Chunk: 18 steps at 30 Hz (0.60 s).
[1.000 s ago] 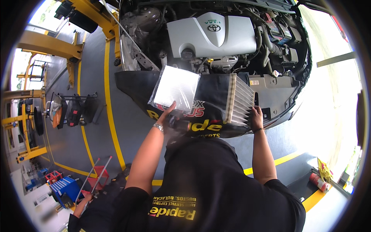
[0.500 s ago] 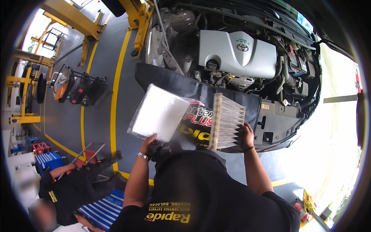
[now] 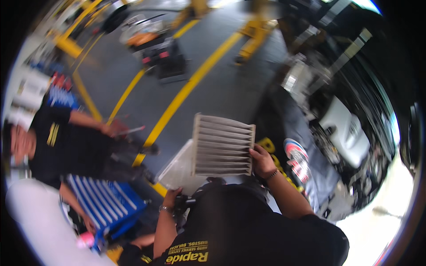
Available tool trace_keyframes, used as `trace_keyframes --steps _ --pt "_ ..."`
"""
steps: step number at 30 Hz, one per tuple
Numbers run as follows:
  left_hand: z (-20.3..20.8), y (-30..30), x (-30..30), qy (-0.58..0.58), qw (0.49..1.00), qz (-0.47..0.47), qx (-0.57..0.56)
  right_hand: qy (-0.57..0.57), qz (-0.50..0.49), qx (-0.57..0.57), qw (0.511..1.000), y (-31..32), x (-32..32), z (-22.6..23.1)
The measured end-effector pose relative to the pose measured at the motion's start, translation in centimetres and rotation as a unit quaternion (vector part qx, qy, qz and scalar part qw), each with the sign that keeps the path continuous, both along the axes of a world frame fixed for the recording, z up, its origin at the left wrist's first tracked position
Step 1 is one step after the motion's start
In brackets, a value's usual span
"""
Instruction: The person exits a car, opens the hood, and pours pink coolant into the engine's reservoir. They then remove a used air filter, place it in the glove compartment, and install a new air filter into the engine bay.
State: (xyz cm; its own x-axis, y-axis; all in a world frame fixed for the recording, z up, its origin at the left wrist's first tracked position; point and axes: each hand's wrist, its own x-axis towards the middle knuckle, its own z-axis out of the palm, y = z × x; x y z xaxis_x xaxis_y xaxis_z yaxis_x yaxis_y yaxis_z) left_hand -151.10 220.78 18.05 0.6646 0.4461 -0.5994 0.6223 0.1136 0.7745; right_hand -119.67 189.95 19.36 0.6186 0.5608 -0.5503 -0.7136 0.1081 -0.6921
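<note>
My right hand [image 3: 262,162] grips the right edge of a pleated air filter [image 3: 224,146]. Its greyish, dirty-looking folds face me within a pale frame. Behind and to the left of it, partly covered, is a flat white filter in clear plastic wrap [image 3: 175,170]. My left hand [image 3: 173,195] holds that one by its lower edge, fingers closed round it. A black object [image 3: 185,202] shows beside the left hand; blur hides what it is.
At right stands a car with its hood up, its grey engine cover [image 3: 344,131] showing and a dark fender cover [image 3: 277,111] over its side. A co-worker in a dark shirt [image 3: 88,137] is at left, near a blue tool cabinet [image 3: 106,201]. Yellow lift posts [image 3: 255,40] stand beyond.
My view has swung left, so the car now lies at the right. The pleated filter has turned its folded face toward me and now overlaps the wrapped one.
</note>
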Motion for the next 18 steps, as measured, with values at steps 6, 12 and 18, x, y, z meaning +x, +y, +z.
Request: trace_keyframes --steps 6,12,18 --pt "-2.3 6.1 -7.8 0.09 0.992 0.08 0.024 0.004 0.162 0.109 0.981 18.9 -1.3 3.8" --pt "-4.8 4.2 -11.4 0.033 0.909 0.409 -0.07 0.004 0.438 0.088 0.895 34.3 -2.6 2.4" --pt "-6.3 -5.3 -11.8 0.027 0.73 0.682 0.007 0.006 0.625 0.105 0.773 45.7 -8.1 4.1"
